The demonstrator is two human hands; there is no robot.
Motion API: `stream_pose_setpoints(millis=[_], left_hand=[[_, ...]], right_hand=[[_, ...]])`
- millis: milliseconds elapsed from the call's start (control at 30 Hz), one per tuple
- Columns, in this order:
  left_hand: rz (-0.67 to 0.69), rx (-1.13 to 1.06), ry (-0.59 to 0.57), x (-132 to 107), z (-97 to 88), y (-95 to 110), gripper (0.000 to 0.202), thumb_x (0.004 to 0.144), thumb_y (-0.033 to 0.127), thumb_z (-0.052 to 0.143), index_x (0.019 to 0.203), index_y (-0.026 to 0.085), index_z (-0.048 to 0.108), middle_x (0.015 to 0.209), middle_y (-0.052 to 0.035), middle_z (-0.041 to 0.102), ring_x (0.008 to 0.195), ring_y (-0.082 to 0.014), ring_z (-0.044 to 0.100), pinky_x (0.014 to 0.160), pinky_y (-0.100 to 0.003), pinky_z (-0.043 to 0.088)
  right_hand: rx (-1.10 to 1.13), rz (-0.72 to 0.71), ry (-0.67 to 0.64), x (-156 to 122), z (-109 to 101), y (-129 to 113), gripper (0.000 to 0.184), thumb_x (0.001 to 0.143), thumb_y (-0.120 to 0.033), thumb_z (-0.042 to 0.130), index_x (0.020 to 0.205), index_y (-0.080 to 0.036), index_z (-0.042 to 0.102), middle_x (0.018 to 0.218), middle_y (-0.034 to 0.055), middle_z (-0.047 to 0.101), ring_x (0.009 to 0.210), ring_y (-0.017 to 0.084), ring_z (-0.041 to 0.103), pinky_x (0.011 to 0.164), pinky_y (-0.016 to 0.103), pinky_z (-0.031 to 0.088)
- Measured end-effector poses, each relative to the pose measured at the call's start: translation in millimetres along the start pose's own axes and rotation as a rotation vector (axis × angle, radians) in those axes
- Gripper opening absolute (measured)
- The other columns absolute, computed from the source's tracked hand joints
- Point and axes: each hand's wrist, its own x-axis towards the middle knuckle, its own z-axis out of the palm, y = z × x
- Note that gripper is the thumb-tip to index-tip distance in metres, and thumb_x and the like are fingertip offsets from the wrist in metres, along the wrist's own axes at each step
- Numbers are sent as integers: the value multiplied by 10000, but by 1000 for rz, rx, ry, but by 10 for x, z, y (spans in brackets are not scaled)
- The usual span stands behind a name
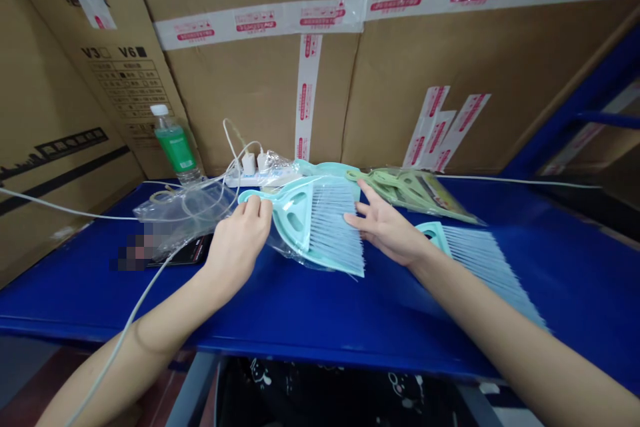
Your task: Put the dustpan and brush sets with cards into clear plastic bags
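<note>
My left hand (241, 240) is closed around the handle end of a teal hand brush (295, 217) with pale blue bristles (336, 227). Beneath and behind the brush lies a teal dustpan (327, 169), with clear plastic about it. My right hand (383, 221) has its fingers spread at the right edge of the bristles; whether the fingertips touch them I cannot tell. A second brush (487, 263) with blue bristles lies to the right, partly hidden by my right forearm. Behind my right hand sits a green set in a plastic bag (415, 190).
A power strip (260, 177) with white plugs and cables stands at the back. Left of it are a water bottle (175, 143), a clear plastic bag (193, 207) and a dark phone-like object (185, 253). Cardboard (250, 87) walls the rear of the blue table (320, 320).
</note>
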Motion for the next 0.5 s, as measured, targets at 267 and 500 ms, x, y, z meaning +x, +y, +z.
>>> stream_pose_setpoints(millis=[267,500], left_hand=[[-140,65,8,-28,-14,-174,367,771,-30,256,858,88,593,776,-149,602,645,-244,619,429,-271,412],[-374,229,49,-115,-199,-410,374,824,36,224,803,112,590,759,-106,588,520,-176,564,396,-228,281]], right_hand=[[-22,29,69,36,-38,24,938,835,-220,502,1446,-261,-209,1379,117,459,1131,224,544,873,396,506],[13,66,71,47,26,17,939,822,-175,509,1456,-248,-180,1342,129,496,1061,206,578,833,361,515]])
